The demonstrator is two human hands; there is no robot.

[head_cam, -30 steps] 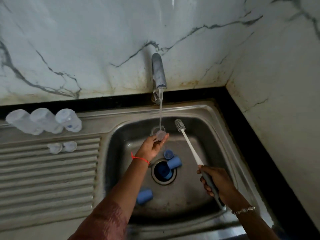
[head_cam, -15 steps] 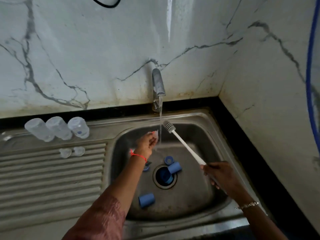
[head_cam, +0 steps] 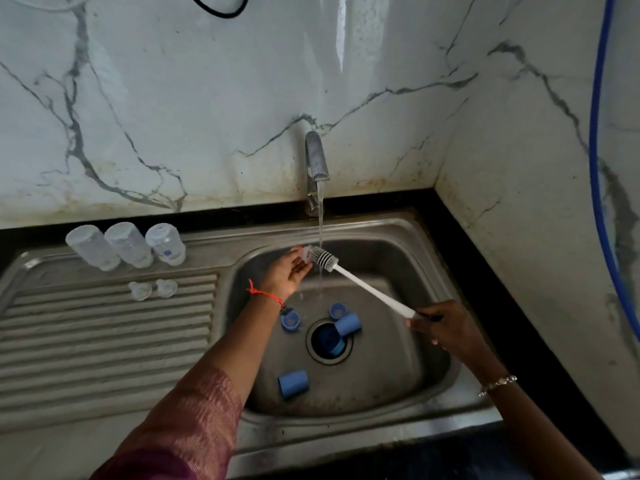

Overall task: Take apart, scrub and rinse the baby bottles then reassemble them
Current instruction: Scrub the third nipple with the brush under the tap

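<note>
View from above a steel sink (head_cam: 381, 226) in a marble corner. A tap (head_cam: 316, 161) at the far wall runs a thin stream of water (head_cam: 320, 216) into the basin.

The left hand (head_cam: 287, 275) pinches a small clear teat (head_cam: 304, 253) in its fingertips, just left of the stream. The right hand (head_cam: 446, 329) is closed round the handle of a long white brush (head_cam: 363, 289), and the bristled head presses against the teat under the water.

The teat looks soft, very light and slick when wet. It would likely fold or squirt free if squeezed at the tip. The firmer rim at its base seems the better place to hold, with the brush worked gently into the open side.

Three clear bottles (head_cam: 128, 244) stand upside down in a row on the far left ledge. Two other teats (head_cam: 140, 291) sit just in front of them on the ribbed drainboard (head_cam: 104, 341).

In the basin lie blue parts: a cap (head_cam: 292, 384) near the front, another cap (head_cam: 348, 323) at the drain's edge, and two rings (head_cam: 290, 320) just beyond the drain. These appear rigid, light plastic, easy to grasp by the sides. More blue shows inside the drain hole; what it is cannot be told.
</note>
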